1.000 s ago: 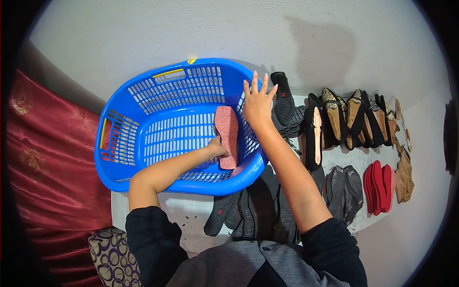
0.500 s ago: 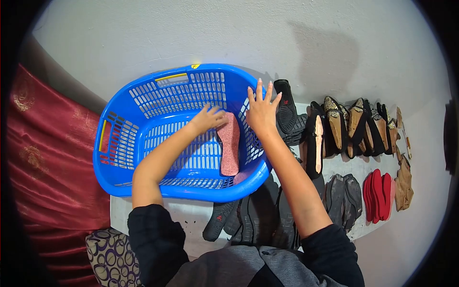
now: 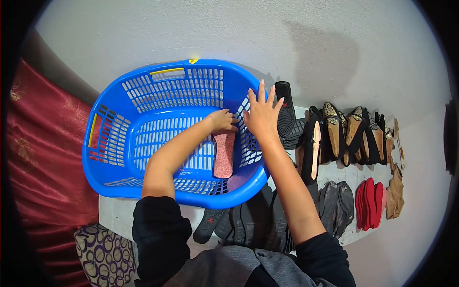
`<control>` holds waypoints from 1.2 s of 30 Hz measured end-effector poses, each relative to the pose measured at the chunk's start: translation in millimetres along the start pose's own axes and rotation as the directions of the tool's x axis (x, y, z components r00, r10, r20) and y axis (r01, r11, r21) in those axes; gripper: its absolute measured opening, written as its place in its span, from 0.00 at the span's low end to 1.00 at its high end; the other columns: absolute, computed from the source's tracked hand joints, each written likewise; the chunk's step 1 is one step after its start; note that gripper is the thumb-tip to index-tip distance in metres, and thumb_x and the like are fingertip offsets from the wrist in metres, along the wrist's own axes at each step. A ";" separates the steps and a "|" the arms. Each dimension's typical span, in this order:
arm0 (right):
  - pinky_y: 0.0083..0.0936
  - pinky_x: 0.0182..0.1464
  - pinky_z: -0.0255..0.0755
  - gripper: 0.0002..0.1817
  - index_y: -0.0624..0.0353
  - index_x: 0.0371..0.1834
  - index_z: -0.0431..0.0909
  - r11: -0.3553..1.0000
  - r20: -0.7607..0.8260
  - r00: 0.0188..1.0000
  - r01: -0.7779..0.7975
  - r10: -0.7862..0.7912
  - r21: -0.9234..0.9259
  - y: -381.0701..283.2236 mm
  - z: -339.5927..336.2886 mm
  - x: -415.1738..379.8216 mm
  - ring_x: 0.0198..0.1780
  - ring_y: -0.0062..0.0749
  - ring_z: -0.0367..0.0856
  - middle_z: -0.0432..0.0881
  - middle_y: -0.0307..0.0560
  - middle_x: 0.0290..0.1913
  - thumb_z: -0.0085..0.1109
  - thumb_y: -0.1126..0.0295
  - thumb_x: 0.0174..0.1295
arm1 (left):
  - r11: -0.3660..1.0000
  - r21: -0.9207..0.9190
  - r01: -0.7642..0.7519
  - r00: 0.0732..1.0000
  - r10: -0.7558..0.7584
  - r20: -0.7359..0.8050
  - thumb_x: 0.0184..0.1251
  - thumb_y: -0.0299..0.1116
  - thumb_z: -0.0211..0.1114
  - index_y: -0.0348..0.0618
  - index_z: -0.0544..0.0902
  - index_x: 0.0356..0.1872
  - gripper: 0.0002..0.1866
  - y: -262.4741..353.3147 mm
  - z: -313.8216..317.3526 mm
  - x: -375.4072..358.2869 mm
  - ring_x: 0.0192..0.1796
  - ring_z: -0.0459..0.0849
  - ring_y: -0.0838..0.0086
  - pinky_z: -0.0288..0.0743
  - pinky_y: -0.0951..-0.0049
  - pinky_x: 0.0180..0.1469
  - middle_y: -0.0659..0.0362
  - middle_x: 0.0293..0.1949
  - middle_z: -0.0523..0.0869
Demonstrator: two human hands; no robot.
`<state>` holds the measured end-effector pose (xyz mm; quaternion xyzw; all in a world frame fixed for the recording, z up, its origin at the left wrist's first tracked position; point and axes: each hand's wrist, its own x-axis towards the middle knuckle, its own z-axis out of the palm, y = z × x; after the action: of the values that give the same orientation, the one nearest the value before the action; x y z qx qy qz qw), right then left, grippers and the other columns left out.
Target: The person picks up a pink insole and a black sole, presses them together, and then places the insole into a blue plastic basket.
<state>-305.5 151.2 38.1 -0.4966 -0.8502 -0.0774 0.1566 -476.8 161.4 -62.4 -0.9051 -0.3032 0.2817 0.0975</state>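
Observation:
A blue plastic laundry basket (image 3: 158,91) stands tilted on a white table. Inside it, against the right wall, lies a pinkish-red shoe insole (image 3: 224,155). My left hand (image 3: 223,119) is inside the basket with its fingers curled on the top end of the insole. My right hand (image 3: 263,112) rests flat with spread fingers on the basket's right rim, next to a black shoe (image 3: 286,112).
Black soles (image 3: 253,222) lie piled under the basket's near edge. To the right stand rows of black and tan shoes (image 3: 346,131), grey soles (image 3: 337,201), red insoles (image 3: 369,201) and tan pieces (image 3: 395,193). A red cloth (image 3: 43,167) hangs at left, a patterned cushion (image 3: 103,256) below.
My left hand slid from the insole's lower end up to its top end. The insole has settled lower and flatter in the basket. My right hand stayed on the rim.

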 end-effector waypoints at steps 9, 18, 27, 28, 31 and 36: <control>0.65 0.63 0.41 0.31 0.49 0.60 0.67 0.995 -0.021 1.000 -0.011 0.009 -0.096 -1.8 -3.0 -2.3 0.67 0.58 0.53 0.51 0.53 0.70 0.60 0.67 0.49 | 0.998 -0.048 -0.030 0.991 0.024 -0.129 0.43 0.33 0.67 0.67 0.60 0.63 0.40 2.8 15.7 -6.3 0.62 0.63 0.58 0.60 0.57 0.63 0.56 0.64 0.61; 0.64 0.64 0.37 0.29 0.49 0.61 0.67 0.990 0.006 0.999 -0.031 0.033 -0.135 -2.0 0.2 -2.6 0.58 0.45 0.67 0.50 0.49 0.70 0.55 0.69 0.52 | 0.998 -0.057 0.000 0.994 -0.006 -0.105 0.41 0.35 0.70 0.65 0.60 0.63 0.43 6.4 10.7 -9.7 0.64 0.62 0.57 0.60 0.57 0.63 0.55 0.64 0.60; 0.64 0.63 0.41 0.27 0.49 0.59 0.69 0.998 -0.030 0.999 -0.042 0.040 -0.054 -1.6 0.1 -3.0 0.57 0.46 0.69 0.53 0.49 0.69 0.54 0.74 0.50 | 0.999 -0.029 0.038 0.980 -0.043 -0.194 0.35 0.38 0.73 0.67 0.56 0.65 0.50 8.4 27.4 -6.5 0.67 0.57 0.58 0.55 0.52 0.65 0.57 0.65 0.59; 0.63 0.64 0.39 0.28 0.50 0.59 0.69 0.997 -0.028 0.999 -0.039 0.038 -0.061 -1.5 0.8 -3.0 0.57 0.45 0.68 0.52 0.49 0.70 0.55 0.72 0.50 | 0.999 -0.011 0.052 0.968 -0.053 -0.245 0.34 0.40 0.73 0.67 0.55 0.66 0.51 8.0 29.6 -9.8 0.68 0.56 0.58 0.54 0.51 0.66 0.57 0.66 0.58; 0.64 0.64 0.38 0.28 0.52 0.59 0.69 0.997 -0.039 0.999 -0.034 0.031 -0.073 -0.8 1.8 -3.8 0.56 0.45 0.69 0.52 0.49 0.70 0.55 0.71 0.50 | 0.999 -0.019 0.029 0.957 -0.034 -0.289 0.29 0.43 0.75 0.67 0.55 0.66 0.54 10.6 10.0 -27.1 0.69 0.54 0.59 0.50 0.48 0.66 0.58 0.66 0.58; 0.64 0.64 0.38 0.26 0.52 0.58 0.70 0.998 -0.045 0.998 -0.038 0.036 -0.046 -2.1 -0.6 -3.4 0.56 0.46 0.69 0.54 0.49 0.69 0.54 0.72 0.51 | 0.952 -0.067 -0.298 0.925 0.270 -0.269 0.29 0.46 0.74 0.61 0.61 0.64 0.50 26.5 -21.0 -49.8 0.70 0.53 0.60 0.47 0.49 0.68 0.60 0.64 0.62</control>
<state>-305.7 147.2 37.6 -0.5140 -0.8351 -0.1055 0.1652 -484.6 110.1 -31.9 -0.9721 -0.1683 0.1567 0.0454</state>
